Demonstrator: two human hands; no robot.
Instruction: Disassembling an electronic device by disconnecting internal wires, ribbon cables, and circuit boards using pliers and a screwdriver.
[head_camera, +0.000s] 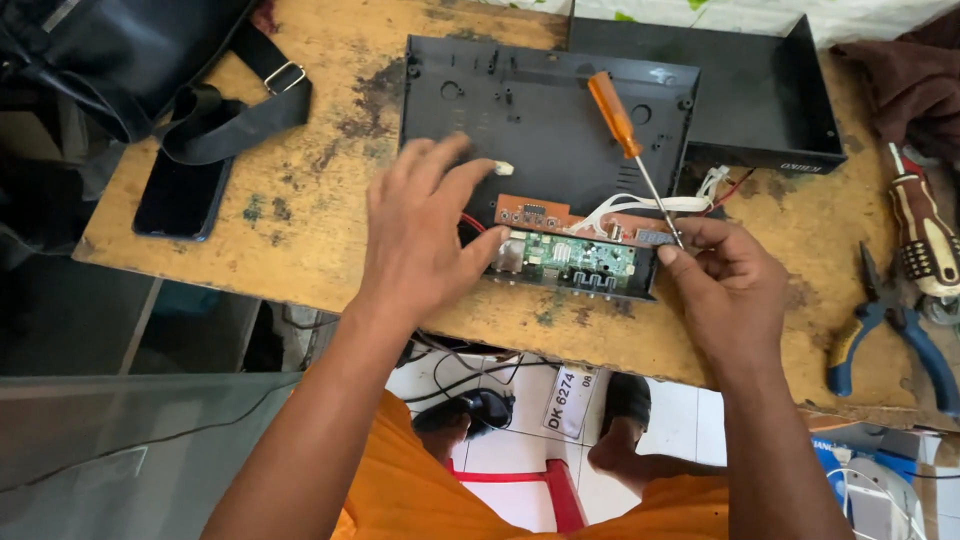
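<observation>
left hand spread flat, fingers splayed, palm down over the near left corner of the black plastic chassis, thumb tip against the left end of the green circuit board. right hand pinching the right end of that board's black front strip, thumb and forefinger closed on it. green board sits at the chassis' near edge, close to the edge of the wooden table, with a small brown circuit board just behind it. orange-handled screwdriver lies diagonally across the chassis, tip down by the right fingertips; can't tell if the hand grips the shaft. white ribbon cable runs from the boards toward the right. black metal cover lies behind the chassis, touching its far right corner. blue-and-yellow pliers and a second striped screwdriver at the table's right edge. dark phone and black bag with strap on the left.
</observation>
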